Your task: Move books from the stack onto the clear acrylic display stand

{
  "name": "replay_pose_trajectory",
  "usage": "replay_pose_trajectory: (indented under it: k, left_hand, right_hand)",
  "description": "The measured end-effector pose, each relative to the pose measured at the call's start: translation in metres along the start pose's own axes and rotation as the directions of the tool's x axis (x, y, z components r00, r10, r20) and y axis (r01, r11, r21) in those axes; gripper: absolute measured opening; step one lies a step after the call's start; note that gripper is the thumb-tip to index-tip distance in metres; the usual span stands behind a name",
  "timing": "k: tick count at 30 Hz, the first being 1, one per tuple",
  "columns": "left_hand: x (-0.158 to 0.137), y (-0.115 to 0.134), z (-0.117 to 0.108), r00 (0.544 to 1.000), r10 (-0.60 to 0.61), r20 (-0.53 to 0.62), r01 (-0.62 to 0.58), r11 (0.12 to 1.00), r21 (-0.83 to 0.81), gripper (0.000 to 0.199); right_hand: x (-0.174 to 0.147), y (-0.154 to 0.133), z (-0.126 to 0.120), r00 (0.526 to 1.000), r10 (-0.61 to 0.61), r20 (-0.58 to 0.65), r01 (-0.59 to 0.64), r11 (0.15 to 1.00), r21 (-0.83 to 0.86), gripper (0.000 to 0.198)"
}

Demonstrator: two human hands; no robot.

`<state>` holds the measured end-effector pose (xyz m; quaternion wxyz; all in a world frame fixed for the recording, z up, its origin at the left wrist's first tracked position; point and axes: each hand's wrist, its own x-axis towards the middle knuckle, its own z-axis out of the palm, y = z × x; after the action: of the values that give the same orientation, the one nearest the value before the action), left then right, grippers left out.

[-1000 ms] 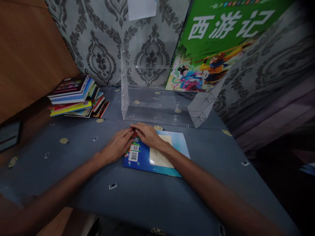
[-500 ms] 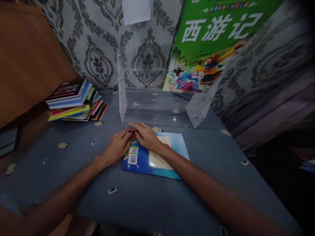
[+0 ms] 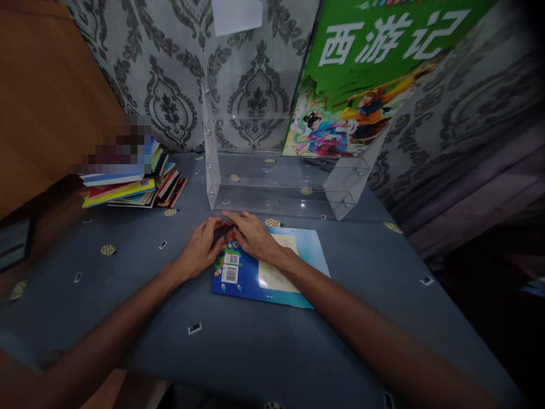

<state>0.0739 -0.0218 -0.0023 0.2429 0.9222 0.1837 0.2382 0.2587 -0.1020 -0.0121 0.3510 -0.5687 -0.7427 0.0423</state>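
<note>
Blue book (image 3: 247,284), flat on table (image 3: 255,346). Left hand (image 3: 199,249) and right hand (image 3: 255,238) at its far-left corner, fingers (image 3: 240,221) bent, grip indeterminable; apparently steadying it. Lifting would need a secure pinch. Beyond: clear rack (image 3: 347,182), green book (image 3: 332,96).

The flat, blue, rectangular book (image 3: 272,279) in the near centre is showing smooth, glossy paper. Beyond it, the clear plastic rack (image 3: 343,183) is gleaming smoothly along its panels. The grey-blue patterned table covering (image 3: 255,352) is looking smooth and mostly matt. On the far left, the broad brown wooden panel (image 3: 51,91) is appearing smooth and dull.
</note>
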Motion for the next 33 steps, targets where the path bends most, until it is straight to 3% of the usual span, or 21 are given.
replay_pose_trajectory:
  k: [13,23,33]
  left_hand:
    - [0.002,0.005,-0.004,0.999,0.018,0.029,-0.020,0.997,0.076,0.024]
    - [0.000,0.004,-0.001,0.997,0.070,0.034,-0.075,0.978,0.196,0.027]
    - [-0.002,-0.004,0.005,0.991,0.133,0.011,-0.132,0.957,0.258,0.034]
  right_hand:
    - [0.002,-0.008,-0.004,0.997,0.056,0.046,-0.052,0.995,-0.083,0.045]
    - [-0.011,-0.032,-0.010,0.983,0.081,0.165,-0.026,0.951,-0.309,0.038]
    - [-0.028,-0.034,-0.020,0.984,0.062,0.168,-0.012,0.960,-0.281,0.032]
